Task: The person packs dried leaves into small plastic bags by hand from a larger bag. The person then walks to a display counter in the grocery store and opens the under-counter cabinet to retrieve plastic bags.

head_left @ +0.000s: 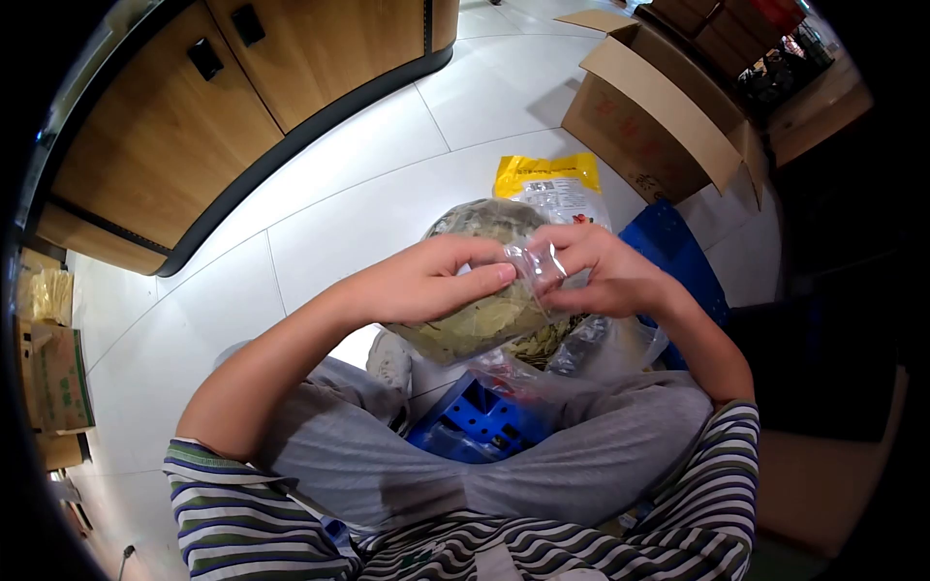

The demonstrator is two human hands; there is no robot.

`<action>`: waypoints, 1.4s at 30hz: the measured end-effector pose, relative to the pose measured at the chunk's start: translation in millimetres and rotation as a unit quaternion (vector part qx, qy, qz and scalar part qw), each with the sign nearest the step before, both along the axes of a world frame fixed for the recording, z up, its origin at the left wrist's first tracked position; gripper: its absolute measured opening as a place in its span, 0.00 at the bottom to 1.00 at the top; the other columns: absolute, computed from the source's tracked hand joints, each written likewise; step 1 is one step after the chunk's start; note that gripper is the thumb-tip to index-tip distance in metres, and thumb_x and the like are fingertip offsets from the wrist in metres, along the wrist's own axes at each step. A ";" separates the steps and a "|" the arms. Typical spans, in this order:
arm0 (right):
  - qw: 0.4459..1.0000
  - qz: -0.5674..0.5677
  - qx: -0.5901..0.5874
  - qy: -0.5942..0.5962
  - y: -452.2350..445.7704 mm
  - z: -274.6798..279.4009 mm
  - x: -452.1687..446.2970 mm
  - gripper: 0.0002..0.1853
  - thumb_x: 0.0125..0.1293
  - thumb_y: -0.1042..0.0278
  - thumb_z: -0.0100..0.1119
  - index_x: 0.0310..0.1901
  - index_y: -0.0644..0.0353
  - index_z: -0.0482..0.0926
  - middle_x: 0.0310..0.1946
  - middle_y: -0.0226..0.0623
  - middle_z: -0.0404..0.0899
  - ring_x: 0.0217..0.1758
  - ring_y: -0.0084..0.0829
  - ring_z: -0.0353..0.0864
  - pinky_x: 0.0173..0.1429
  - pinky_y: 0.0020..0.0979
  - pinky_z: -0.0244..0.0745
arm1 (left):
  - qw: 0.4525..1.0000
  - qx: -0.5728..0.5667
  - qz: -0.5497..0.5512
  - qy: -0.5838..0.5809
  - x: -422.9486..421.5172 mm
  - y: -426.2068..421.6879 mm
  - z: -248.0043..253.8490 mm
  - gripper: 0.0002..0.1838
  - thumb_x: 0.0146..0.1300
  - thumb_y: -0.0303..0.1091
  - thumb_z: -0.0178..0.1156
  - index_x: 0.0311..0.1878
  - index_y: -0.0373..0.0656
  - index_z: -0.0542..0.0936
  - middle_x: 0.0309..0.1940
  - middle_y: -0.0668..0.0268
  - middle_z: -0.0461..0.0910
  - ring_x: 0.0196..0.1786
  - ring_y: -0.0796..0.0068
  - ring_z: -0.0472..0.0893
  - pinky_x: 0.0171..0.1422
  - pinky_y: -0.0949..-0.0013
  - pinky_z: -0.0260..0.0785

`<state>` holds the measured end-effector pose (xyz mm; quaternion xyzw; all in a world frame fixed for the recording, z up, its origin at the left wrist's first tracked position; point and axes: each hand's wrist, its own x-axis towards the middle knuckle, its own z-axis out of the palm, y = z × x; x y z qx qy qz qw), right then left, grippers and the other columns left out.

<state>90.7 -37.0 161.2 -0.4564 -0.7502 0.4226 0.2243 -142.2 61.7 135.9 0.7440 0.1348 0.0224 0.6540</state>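
A clear plastic bag of dried green-brown leaves [465, 327] is held in front of me above my lap. My left hand [431, 279] grips its top edge, thumb over the plastic and fingers behind. At the bag's clear mouth, my right hand [603, 273] has its fingers bent against the plastic, with the fingertips partly covered by it. Behind the held bag sits a larger clear bag of dried leaves [484, 219]. A yellow and white printed package [548, 176] lies just beyond it.
Blue perforated plastic crates stand between my legs [484, 412] and at the right [668, 242]. An open cardboard box [639, 121] is at the upper right. Wooden cabinets [165, 116] curve along the upper left. Clear plastic bags [620, 344] lie near my right knee.
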 end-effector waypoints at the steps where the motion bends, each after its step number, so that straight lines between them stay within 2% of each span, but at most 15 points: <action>1: 1.000 0.008 0.010 0.006 -0.3 -4.1 -3.6 0.09 0.52 0.77 0.68 0.37 0.59 0.85 0.45 0.38 0.79 0.48 0.34 0.79 0.54 0.31 0.71 | 1.000 -0.004 -0.004 0.003 -0.3 -1.0 1.5 0.19 0.74 0.46 0.50 0.53 0.40 0.79 0.34 0.70 0.78 0.38 0.82 0.72 0.44 0.74 0.67; 3: 0.999 0.022 0.030 0.018 -1.1 -12.1 -8.5 0.10 0.51 0.78 0.68 0.37 0.60 0.84 0.46 0.38 0.78 0.48 0.35 0.79 0.54 0.32 0.71 | 1.000 -0.012 -0.016 0.007 -0.2 -3.9 4.3 0.19 0.74 0.46 0.50 0.52 0.40 0.79 0.33 0.70 0.78 0.38 0.82 0.71 0.44 0.74 0.67; 7: 0.996 -0.052 0.005 0.075 3.9 -6.1 -0.8 0.05 0.63 0.73 0.60 0.37 0.64 0.83 0.45 0.36 0.80 0.45 0.26 0.78 0.47 0.26 0.73 | 0.999 -0.014 0.042 -0.006 -1.8 0.1 2.8 0.20 0.74 0.46 0.50 0.54 0.39 0.79 0.35 0.70 0.78 0.38 0.83 0.72 0.44 0.74 0.67; 8: 0.986 -0.084 -0.044 0.135 3.7 -2.6 2.3 0.08 0.67 0.71 0.57 0.39 0.66 0.82 0.48 0.36 0.80 0.46 0.24 0.78 0.49 0.26 0.74 | 0.998 -0.044 0.034 0.029 -3.7 4.7 5.6 0.21 0.76 0.45 0.48 0.59 0.38 0.76 0.46 0.68 0.80 0.48 0.82 0.76 0.55 0.75 0.68; 12: 0.967 -0.084 -0.053 0.234 5.2 2.7 9.6 0.09 0.66 0.69 0.61 0.42 0.65 0.81 0.47 0.35 0.80 0.46 0.23 0.78 0.50 0.24 0.74 | 0.993 -0.044 0.105 -0.021 -4.5 10.6 6.0 0.24 0.77 0.46 0.43 0.60 0.36 0.75 0.51 0.63 0.80 0.54 0.77 0.77 0.61 0.73 0.69; 16: 0.986 -0.100 -0.038 0.132 -2.1 7.9 1.1 0.07 0.60 0.72 0.67 0.35 0.66 0.81 0.40 0.36 0.79 0.45 0.26 0.78 0.48 0.25 0.73 | 0.990 -0.073 0.118 -0.035 -3.6 12.0 3.2 0.24 0.76 0.46 0.45 0.61 0.35 0.75 0.49 0.63 0.81 0.51 0.78 0.79 0.58 0.73 0.70; 19: 0.993 -0.087 0.014 0.073 0.1 3.8 2.6 0.06 0.58 0.74 0.68 0.33 0.66 0.81 0.36 0.33 0.79 0.40 0.24 0.78 0.45 0.25 0.72 | 0.992 -0.037 0.118 0.011 -3.4 7.4 9.9 0.23 0.74 0.45 0.50 0.61 0.35 0.75 0.48 0.63 0.81 0.51 0.79 0.78 0.57 0.72 0.71; 20: 0.994 -0.069 0.050 0.066 0.8 0.8 3.6 0.06 0.58 0.73 0.68 0.34 0.65 0.81 0.36 0.32 0.79 0.39 0.23 0.78 0.43 0.24 0.72 | 0.992 0.011 0.125 -0.025 -3.1 5.0 7.7 0.22 0.70 0.41 0.56 0.59 0.35 0.76 0.47 0.63 0.82 0.50 0.80 0.78 0.56 0.72 0.71; 23: 0.996 -0.039 0.069 0.044 -0.8 1.4 0.5 0.06 0.58 0.72 0.67 0.33 0.65 0.82 0.34 0.32 0.79 0.35 0.23 0.77 0.42 0.23 0.71 | 0.986 -0.004 0.166 -0.013 -0.5 -0.3 3.7 0.21 0.66 0.43 0.63 0.53 0.36 0.81 0.33 0.68 0.82 0.33 0.87 0.75 0.37 0.79 0.69; 27: 0.997 -0.017 0.077 0.024 -1.3 1.8 -0.3 0.06 0.57 0.72 0.68 0.33 0.64 0.82 0.35 0.33 0.78 0.36 0.24 0.77 0.42 0.24 0.71 | 0.981 -0.027 0.176 -0.071 1.5 -3.5 0.2 0.17 0.68 0.40 0.61 0.48 0.33 0.83 0.32 0.66 0.84 0.36 0.85 0.78 0.42 0.78 0.71; 30: 0.988 -0.081 0.127 0.043 -4.0 6.9 -5.7 0.06 0.54 0.75 0.70 0.30 0.63 0.82 0.43 0.34 0.77 0.45 0.28 0.78 0.51 0.29 0.72 | 0.979 -0.035 0.189 -0.071 1.4 -3.8 4.1 0.16 0.69 0.38 0.60 0.47 0.32 0.84 0.34 0.65 0.85 0.37 0.85 0.79 0.43 0.78 0.72; 33: 0.985 -0.119 0.102 0.069 -4.6 13.9 -9.0 0.06 0.53 0.75 0.71 0.31 0.63 0.83 0.48 0.35 0.77 0.48 0.30 0.76 0.55 0.30 0.72 | 0.980 -0.048 0.192 -0.022 1.7 -5.0 9.7 0.17 0.72 0.36 0.54 0.44 0.28 0.83 0.47 0.59 0.83 0.46 0.78 0.79 0.52 0.74 0.72; 36: 0.983 -0.103 0.116 0.100 -3.2 2.1 -7.6 0.06 0.55 0.72 0.70 0.33 0.62 0.84 0.49 0.34 0.77 0.47 0.24 0.76 0.51 0.27 0.73 | 0.980 -0.031 0.190 -0.039 3.1 -7.2 6.7 0.17 0.73 0.35 0.54 0.45 0.28 0.83 0.45 0.60 0.83 0.46 0.78 0.79 0.52 0.75 0.72; 39: 0.980 -0.103 0.073 0.152 -1.9 -5.2 -9.5 0.06 0.56 0.70 0.69 0.33 0.62 0.86 0.52 0.37 0.77 0.48 0.24 0.77 0.53 0.28 0.73 | 0.980 -0.020 0.191 -0.051 3.5 -8.9 2.9 0.16 0.73 0.35 0.53 0.45 0.29 0.83 0.45 0.60 0.83 0.46 0.78 0.79 0.52 0.75 0.72; 42: 0.988 -0.064 0.071 0.122 1.7 -10.3 -6.5 0.08 0.60 0.68 0.66 0.34 0.63 0.87 0.54 0.40 0.77 0.48 0.24 0.77 0.55 0.28 0.72 | 0.979 0.015 0.192 -0.068 2.4 -6.6 -4.7 0.16 0.70 0.39 0.59 0.46 0.33 0.84 0.34 0.66 0.84 0.38 0.85 0.78 0.43 0.78 0.71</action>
